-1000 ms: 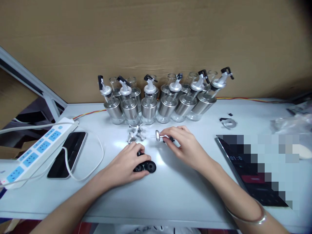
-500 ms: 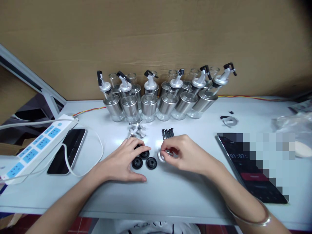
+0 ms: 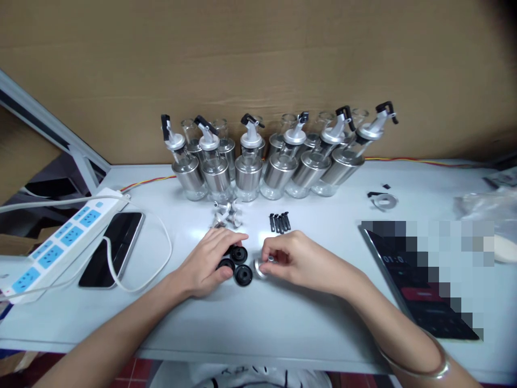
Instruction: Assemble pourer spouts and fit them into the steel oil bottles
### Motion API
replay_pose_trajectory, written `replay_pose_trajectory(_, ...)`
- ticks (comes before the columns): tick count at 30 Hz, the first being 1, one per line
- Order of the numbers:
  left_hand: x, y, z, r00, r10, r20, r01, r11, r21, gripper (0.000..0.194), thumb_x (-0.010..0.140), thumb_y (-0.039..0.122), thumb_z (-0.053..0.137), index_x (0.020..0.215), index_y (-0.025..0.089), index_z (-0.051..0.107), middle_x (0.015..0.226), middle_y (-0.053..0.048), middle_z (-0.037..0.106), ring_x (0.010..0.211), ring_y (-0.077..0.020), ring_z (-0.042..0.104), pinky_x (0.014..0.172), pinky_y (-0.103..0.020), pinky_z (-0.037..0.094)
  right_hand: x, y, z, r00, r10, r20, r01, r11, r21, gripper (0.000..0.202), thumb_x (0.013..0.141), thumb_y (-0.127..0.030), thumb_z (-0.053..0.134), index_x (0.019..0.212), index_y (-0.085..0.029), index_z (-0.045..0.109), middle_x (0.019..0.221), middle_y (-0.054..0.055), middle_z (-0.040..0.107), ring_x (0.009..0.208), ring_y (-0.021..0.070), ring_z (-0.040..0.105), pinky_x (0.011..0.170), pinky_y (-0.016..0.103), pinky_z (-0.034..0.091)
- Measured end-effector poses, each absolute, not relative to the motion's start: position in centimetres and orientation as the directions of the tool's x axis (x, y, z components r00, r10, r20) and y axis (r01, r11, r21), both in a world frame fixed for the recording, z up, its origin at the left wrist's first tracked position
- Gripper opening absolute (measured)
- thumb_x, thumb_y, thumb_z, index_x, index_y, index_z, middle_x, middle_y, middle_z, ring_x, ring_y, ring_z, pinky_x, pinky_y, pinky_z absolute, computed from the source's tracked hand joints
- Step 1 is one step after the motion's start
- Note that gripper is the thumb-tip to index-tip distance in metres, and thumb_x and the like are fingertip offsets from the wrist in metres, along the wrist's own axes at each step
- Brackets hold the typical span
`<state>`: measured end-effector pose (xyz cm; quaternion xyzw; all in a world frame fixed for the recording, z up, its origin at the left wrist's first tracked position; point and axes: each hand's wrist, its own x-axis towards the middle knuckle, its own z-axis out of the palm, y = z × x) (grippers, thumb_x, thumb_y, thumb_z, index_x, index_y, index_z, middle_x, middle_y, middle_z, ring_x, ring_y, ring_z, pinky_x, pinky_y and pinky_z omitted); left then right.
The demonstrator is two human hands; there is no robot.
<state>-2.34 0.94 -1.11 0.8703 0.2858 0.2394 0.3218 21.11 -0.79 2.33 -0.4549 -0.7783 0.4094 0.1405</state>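
Several black round caps [image 3: 243, 275] lie on the table in front of me. My left hand [image 3: 210, 263] rests over the left ones, fingers spread and partly covering them. To their right, my right hand [image 3: 288, 261] pinches a small silver spout piece [image 3: 259, 268], whose round base faces the caps; my fingers hide part of it. Beyond my left hand is a small pile of silver spout parts [image 3: 226, 214]. A row of small black levers [image 3: 279, 222] lies behind my right hand.
Glass bottles with steel sleeves and pourer tops [image 3: 248, 178] stand in rows at the back. At left are a white power strip [image 3: 60, 245], a phone [image 3: 115, 250] and a cable. A tablet [image 3: 420, 291], grey ring [image 3: 384, 202] and plastic bag [image 3: 484, 207] lie at right.
My right hand has moved slightly left and nearer with the silver piece. My left hand has shifted left, its thumb drawn in onto a cap. The nearest cap has slid a little left.
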Motion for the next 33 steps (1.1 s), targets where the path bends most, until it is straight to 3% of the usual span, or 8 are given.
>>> replay_pose_trajectory(3, -3.0, 1.4, 0.4, 0.766, 0.64, 0.054, 0.403, -0.544, 0.736, 0.075, 0.081, 0.077, 0.037, 0.13, 0.021, 0.044, 0.115, -0.011, 0.058, 0.106, -0.0278, 0.053, 0.094, -0.043, 0.042, 21.4, -0.7, 2.9, -0.537, 0.825, -0.178, 0.57, 0.2, -0.797, 0.009, 0.077, -0.02, 0.067, 0.071, -0.016, 0.062, 0.054, -0.006, 0.049, 0.049, 0.0065, 0.042, 0.049, 0.019, 0.032)
replay_pose_trajectory(6, -4.1, 1.5, 2.1, 0.757, 0.634, -0.158, 0.525, -0.446, 0.724, 0.072, 0.072, 0.052, 0.072, 0.132, 0.027, 0.042, 0.133, -0.009, 0.05, 0.125, -0.0296, 0.045, 0.105, -0.045, 0.039, 21.6, -0.8, 3.2, -0.586, 0.773, -0.243, 0.528, 0.137, -0.838, 0.013, 0.072, -0.022, 0.072, 0.069, -0.016, 0.061, 0.053, -0.007, 0.048, 0.05, 0.0063, 0.042, 0.048, 0.018, 0.033)
replay_pose_trajectory(8, -4.7, 1.5, 2.8, 0.791, 0.558, -0.25, 0.536, -0.436, 0.723, 0.08, 0.068, 0.03, 0.079, 0.137, 0.031, 0.038, 0.144, -0.008, 0.041, 0.134, -0.0294, 0.039, 0.108, -0.045, 0.038, 21.5, -0.8, 3.2, -0.621, 0.736, -0.271, 0.517, 0.123, -0.847, 0.013, 0.07, -0.021, 0.074, 0.071, -0.017, 0.062, 0.055, -0.007, 0.049, 0.051, 0.0066, 0.044, 0.049, 0.018, 0.034)
replay_pose_trajectory(11, -5.4, 1.6, 3.0, 0.827, 0.482, -0.288, 0.516, -0.45, 0.729, 0.082, 0.069, 0.005, 0.065, 0.14, 0.035, 0.035, 0.151, -0.004, 0.031, 0.139, -0.0268, 0.033, 0.112, -0.044, 0.035, 21.3, -0.8, 2.8, -0.631, 0.724, -0.278, 0.532, 0.144, -0.834, 0.011, 0.071, -0.017, 0.073, 0.074, -0.017, 0.063, 0.058, -0.007, 0.051, 0.054, 0.0068, 0.046, 0.05, 0.018, 0.035)
replay_pose_trajectory(13, -5.5, 1.7, 3.1, 0.83, 0.497, -0.251, 0.493, -0.446, 0.747, 0.079, 0.072, 0.0, 0.055, 0.14, 0.035, 0.035, 0.15, -0.003, 0.035, 0.138, -0.024, 0.035, 0.113, -0.043, 0.035, 21.2, -0.8, 2.7, -0.626, 0.73, -0.274, 0.55, 0.165, -0.819, 0.01, 0.071, -0.015, 0.072, 0.076, -0.017, 0.064, 0.059, -0.007, 0.051, 0.054, 0.0069, 0.047, 0.051, 0.018, 0.035)
replay_pose_trajectory(24, -4.9, 1.7, 2.6, 0.811, 0.55, -0.197, 0.454, -0.379, 0.806, 0.059, 0.086, 0.004, 0.043, 0.138, 0.031, 0.038, 0.138, -0.003, 0.047, 0.127, -0.0184, 0.047, 0.111, -0.04, 0.037, 21.2, -0.6, 2.4, -0.594, 0.762, -0.256, 0.585, 0.191, -0.788, 0.009, 0.075, -0.021, 0.069, 0.079, -0.017, 0.061, 0.061, -0.005, 0.054, 0.054, 0.0075, 0.046, 0.054, 0.02, 0.034)
replay_pose_trajectory(28, -4.1, 1.2, 2.1, 0.846, 0.508, -0.164, 0.413, -0.428, 0.804, 0.066, 0.081, -0.004, 0.034, 0.138, 0.029, 0.037, 0.144, -0.004, 0.04, 0.137, -0.0183, 0.035, 0.116, -0.043, 0.029, 21.1, -0.6, 2.3, -0.598, 0.767, -0.232, 0.578, 0.212, -0.788, 0.009, 0.076, -0.022, 0.068, 0.078, -0.017, 0.06, 0.061, -0.005, 0.054, 0.055, 0.0078, 0.046, 0.053, 0.02, 0.033)
replay_pose_trajectory(33, -3.3, 0.6, 1.2, 0.842, 0.533, -0.077, 0.384, -0.493, 0.78, 0.074, 0.071, 0.003, 0.047, 0.14, 0.026, 0.03, 0.145, -0.008, 0.036, 0.14, -0.0248, 0.026, 0.115, -0.049, 0.028, 21.7, -0.6, 3.1, -0.601, 0.751, -0.272, 0.56, 0.154, -0.814, 0.012, 0.074, -0.022, 0.069, 0.073, -0.017, 0.059, 0.057, -0.007, 0.049, 0.053, 0.007, 0.043, 0.051, 0.019, 0.033)
